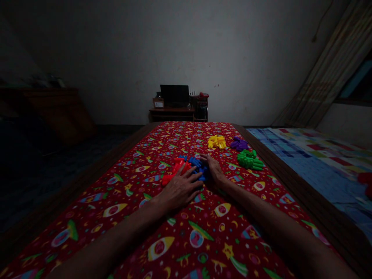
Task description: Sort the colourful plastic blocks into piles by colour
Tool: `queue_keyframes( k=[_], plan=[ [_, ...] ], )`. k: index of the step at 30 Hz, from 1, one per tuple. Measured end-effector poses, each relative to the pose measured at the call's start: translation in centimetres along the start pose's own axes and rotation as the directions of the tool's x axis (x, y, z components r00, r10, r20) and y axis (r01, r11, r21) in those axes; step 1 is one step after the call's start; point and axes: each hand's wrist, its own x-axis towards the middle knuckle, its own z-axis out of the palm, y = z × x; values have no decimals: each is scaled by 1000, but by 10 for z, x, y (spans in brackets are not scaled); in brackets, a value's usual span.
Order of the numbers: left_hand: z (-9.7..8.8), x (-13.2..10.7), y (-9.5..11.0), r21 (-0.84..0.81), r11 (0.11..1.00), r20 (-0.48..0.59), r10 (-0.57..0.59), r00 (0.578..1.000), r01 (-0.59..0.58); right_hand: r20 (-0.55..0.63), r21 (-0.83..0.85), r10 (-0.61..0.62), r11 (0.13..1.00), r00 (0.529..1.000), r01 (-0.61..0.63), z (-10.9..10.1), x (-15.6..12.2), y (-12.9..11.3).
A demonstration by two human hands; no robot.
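On the red rocket-print cloth (132, 242), the left hand (180, 188) lies spread, clasping nothing, over chunky red plastic pieces (178, 166) and neighbouring blue plastic pieces (197, 163); the right hand (214, 170) curves against the blue pieces' right side, its grip unclear. All look light, stiff and slick, probably best pinched by the ends.

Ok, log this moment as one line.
left hand: spread over red plastic pieces | right hand: cupped beside blue plastic pieces | apart from both hands: yellow pile, purple pile, green pile | surface: red rocket-print cloth
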Motion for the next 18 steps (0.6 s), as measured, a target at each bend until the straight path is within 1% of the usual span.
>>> queue_keyframes(
  k=[2,4,6,8,9,10,11,12,13,14,15,17,18],
  plan=[
    [-1,-2,-14,11,1000,-22,-29,999,29,34,-64,-40,997,999,42,1,0,0],
    [-4,-5,-29,-20,999,-32,-49,998,49,92,-148,-82,984,992,95,4,-3,-3],
    [-7,-9,-44,-102,993,-40,-60,997,56,167,-203,-100,970,981,134,8,-7,-8],
    [-11,-12,-57,-228,968,-96,-124,988,100,242,-205,-105,966,965,157,13,-12,-13],
    [-12,-13,-63,-296,945,-145,-191,971,141,271,-197,-106,967,957,163,16,-14,-16],
    [-13,-13,-69,-356,915,-201,-273,941,190,289,-189,-103,968,952,163,18,-16,-18],
    [-13,-14,-75,-398,886,-250,-357,900,240,294,-182,-97,971,951,156,20,-18,-19],
    [-13,-15,-81,-416,862,-284,-424,860,288,292,-176,-89,974,952,145,21,-19,-20],
    [-12,-16,-87,-411,850,-297,-466,833,329,281,-169,-78,977,957,129,21,-19,-20],
    [-10,-17,-93,-388,847,-288,-486,825,364,263,-159,-65,981,963,109,21,-19,-19],
    [-7,-18,-98,-357,848,-257,-492,832,392,241,-144,-52,986,969,89,21,-18,-18],
    [-1,-20,-107,-299,845,-152,-500,852,443,187,-87,-33,995,982,50,19,-17,-15],
    [2,-21,-110,-279,838,-100,-511,854,469,163,-50,-22,998,986,31,18,-16,-13]
  ],
)
